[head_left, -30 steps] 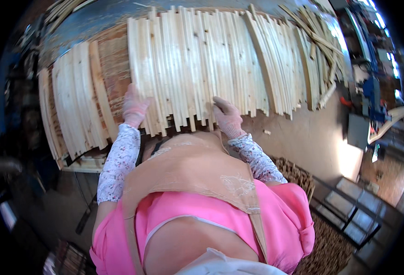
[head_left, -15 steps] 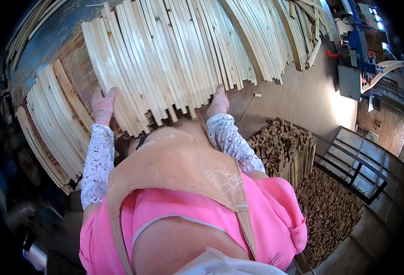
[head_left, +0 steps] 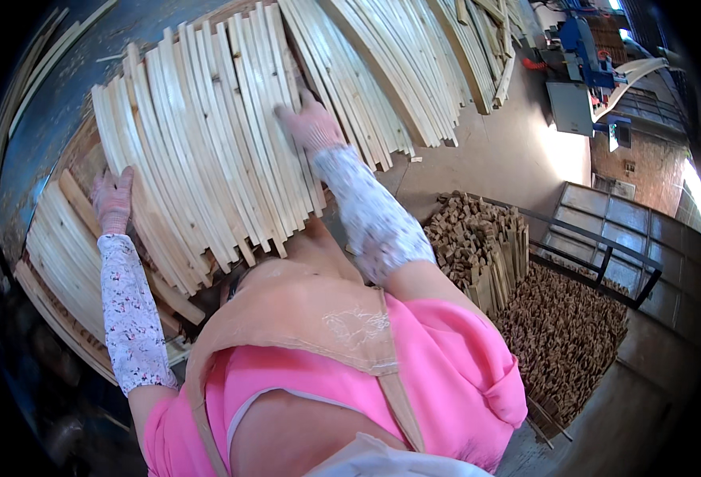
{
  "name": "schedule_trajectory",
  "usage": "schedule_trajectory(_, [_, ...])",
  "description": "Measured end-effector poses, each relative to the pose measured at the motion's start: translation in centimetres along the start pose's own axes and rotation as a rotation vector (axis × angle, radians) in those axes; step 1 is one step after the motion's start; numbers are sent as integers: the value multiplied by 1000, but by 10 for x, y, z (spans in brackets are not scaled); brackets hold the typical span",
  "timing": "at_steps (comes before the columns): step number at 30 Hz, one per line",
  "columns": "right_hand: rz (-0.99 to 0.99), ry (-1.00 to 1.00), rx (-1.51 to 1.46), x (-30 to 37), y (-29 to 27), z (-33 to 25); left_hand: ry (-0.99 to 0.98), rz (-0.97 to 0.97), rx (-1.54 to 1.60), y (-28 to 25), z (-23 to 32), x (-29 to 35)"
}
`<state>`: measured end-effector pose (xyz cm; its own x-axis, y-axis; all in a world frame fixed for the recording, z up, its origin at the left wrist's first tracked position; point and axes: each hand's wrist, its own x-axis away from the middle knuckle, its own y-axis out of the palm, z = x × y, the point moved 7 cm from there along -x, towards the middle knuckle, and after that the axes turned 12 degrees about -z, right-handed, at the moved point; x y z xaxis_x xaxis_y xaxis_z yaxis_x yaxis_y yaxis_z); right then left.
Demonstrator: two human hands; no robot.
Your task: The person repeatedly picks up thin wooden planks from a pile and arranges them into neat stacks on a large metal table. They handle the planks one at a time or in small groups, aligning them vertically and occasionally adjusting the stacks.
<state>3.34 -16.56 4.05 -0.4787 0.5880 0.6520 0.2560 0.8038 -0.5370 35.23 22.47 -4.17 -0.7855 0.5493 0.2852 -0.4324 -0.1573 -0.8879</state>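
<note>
A wide row of pale wooden strips [head_left: 207, 151] lies side by side in front of me, their near ends uneven. My left hand [head_left: 113, 203], in a pinkish knit glove, rests against the row's left edge with its fingers apart. Farther up, my right hand [head_left: 312, 126], gloved alike, lies at the row's right edge with fingers stretched. Its fingertips reach into a narrow dark gap. Beyond that gap lie more pale wooden strips [head_left: 358, 95]. Both hands touch the strips from opposite sides, and neither is wrapped around a single one.
Another group of wooden strips [head_left: 72, 254] lies at the left. A stack of short wood pieces [head_left: 478, 246] and a larger bundle of sticks [head_left: 561, 342] stand at the right, beside a black metal frame [head_left: 605, 266]. A blue machine [head_left: 581, 52] is at far right.
The row of strips has shifted left, away from the strips at its right, leaving a gap. My left hand moved left with it; my right hand moved up and left, onto its right edge.
</note>
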Motion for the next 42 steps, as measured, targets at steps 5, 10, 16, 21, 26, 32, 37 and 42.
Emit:
schedule_trajectory(5, [-16,42,204,-13,-2,-48,-100,22,979,42,-28,12])
schedule_trajectory(10, [-192,-144,-185,-9,-1,-32,-291,-188,1332,59,19,82])
schedule_trajectory(16, [-380,-317,-440,-47,14,7,-312,-221,1525,98,-11,117])
schedule_trajectory(21, [-417,-351,-594,-55,6,18,-237,-189,1562,76,14,137])
schedule_trajectory(26, [-440,-586,-503,-28,-51,-46,21,-6,1466,13,-2,121])
schedule_trajectory(32, [-482,-1181,-710,25,-115,-193,465,167,1275,-186,9,115])
schedule_trajectory(37, [-245,-1572,-614,91,-197,-247,650,490,1014,-319,36,100])
schedule_trajectory(42, [110,-1354,127,12,-146,-184,488,361,766,-214,63,91])
